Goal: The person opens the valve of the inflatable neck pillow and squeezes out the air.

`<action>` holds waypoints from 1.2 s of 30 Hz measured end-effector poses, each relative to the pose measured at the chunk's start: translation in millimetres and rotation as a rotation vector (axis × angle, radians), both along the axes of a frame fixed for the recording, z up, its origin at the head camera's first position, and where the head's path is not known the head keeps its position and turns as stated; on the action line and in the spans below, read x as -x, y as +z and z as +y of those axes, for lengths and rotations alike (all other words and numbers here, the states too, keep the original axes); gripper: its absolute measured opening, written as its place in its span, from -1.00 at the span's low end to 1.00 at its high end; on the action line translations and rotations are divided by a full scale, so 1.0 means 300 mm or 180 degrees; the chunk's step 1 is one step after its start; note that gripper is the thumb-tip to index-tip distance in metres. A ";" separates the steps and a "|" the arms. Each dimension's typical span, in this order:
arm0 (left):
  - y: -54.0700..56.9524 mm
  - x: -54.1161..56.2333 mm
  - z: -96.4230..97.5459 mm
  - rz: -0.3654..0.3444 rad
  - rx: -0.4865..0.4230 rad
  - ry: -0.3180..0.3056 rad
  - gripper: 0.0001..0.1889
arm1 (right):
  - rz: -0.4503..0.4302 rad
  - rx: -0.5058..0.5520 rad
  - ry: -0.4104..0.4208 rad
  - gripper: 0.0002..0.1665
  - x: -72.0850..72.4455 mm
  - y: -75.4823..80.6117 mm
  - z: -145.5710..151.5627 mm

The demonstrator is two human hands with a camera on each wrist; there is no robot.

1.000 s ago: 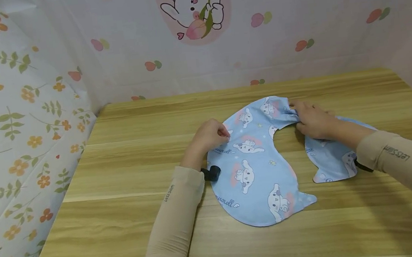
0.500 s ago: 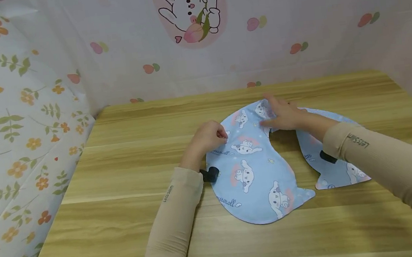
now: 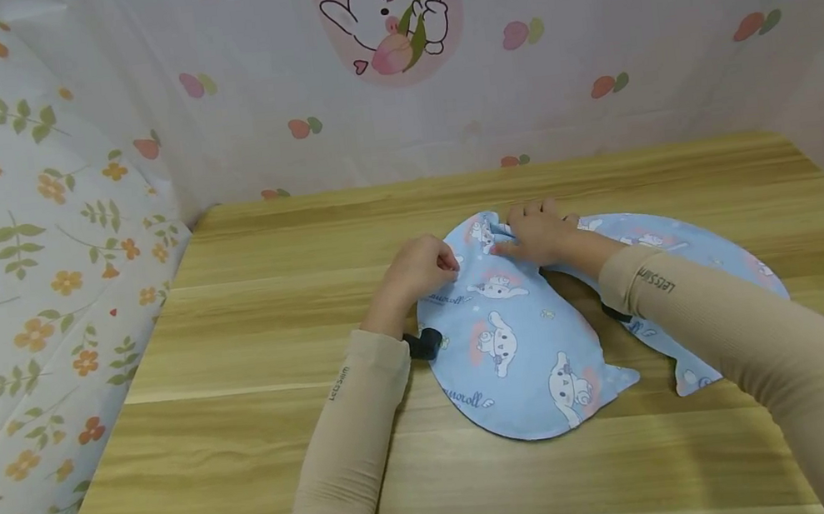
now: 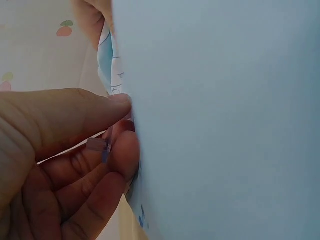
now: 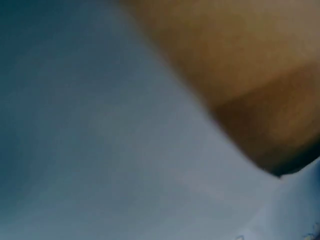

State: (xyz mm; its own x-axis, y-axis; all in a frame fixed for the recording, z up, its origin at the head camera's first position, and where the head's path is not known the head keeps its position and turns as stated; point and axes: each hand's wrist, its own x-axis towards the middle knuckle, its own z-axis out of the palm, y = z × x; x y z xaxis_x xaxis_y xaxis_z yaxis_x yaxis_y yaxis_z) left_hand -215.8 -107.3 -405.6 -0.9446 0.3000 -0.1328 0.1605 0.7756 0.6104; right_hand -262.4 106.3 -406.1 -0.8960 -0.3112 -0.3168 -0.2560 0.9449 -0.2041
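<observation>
A light-blue, U-shaped cloth cover (image 3: 495, 365), printed with white long-eared cartoon dogs, lies across the table. My left hand (image 3: 419, 271) pinches its left edge between thumb and forefinger. Up close in the left wrist view, a small translucent pinkish-purple piece (image 4: 100, 145) shows among the curled fingers. At the narrow bridge of the U, my right hand (image 3: 541, 233) grips the fabric, which puckers beside the thumb; its fingertips are partly hidden. The right wrist view holds only blurred blue cloth (image 5: 100, 125) and part of the hand (image 5: 240, 60).
The wood-grain table (image 3: 235, 443) extends around the cover. A white curtain (image 3: 242, 74) with fruit and rabbit prints hangs behind it, and a floral sheet (image 3: 41, 246) drapes at the left. A black wrist-camera mount (image 3: 424, 344) sits against the cover's left edge.
My right hand has moved left along the bridge, and the puckers have shifted left with it. More of the cover's right half shows, spread farther right. My left hand stays in place.
</observation>
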 end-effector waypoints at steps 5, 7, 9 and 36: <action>0.005 0.004 0.007 0.0052 0.0028 -0.0042 -0.95 | 0.0344 0.0076 0.0374 -0.52 -0.005 -0.013 -0.036; 0.006 0.003 0.008 0.0062 0.0037 -0.0045 -0.95 | 0.0443 0.0201 0.0461 -0.54 -0.010 -0.015 -0.049; 0.008 0.000 0.009 0.0060 0.0042 -0.0037 -0.95 | 0.0518 0.0314 0.0515 -0.54 -0.014 -0.017 -0.058; 0.017 -0.004 -0.005 0.0081 0.0042 0.0057 -0.93 | 0.0642 0.0953 0.0334 -0.30 -0.062 0.066 -0.018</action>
State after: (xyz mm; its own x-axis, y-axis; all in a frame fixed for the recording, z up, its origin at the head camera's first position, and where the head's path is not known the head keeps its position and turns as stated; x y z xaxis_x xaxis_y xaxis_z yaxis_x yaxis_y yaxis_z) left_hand -214.6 -108.8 -400.4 -0.9530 0.2814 -0.1124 0.1619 0.7865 0.5960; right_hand -243.7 100.8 -386.3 -0.8894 -0.4567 -0.0181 -0.4115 0.8174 -0.4030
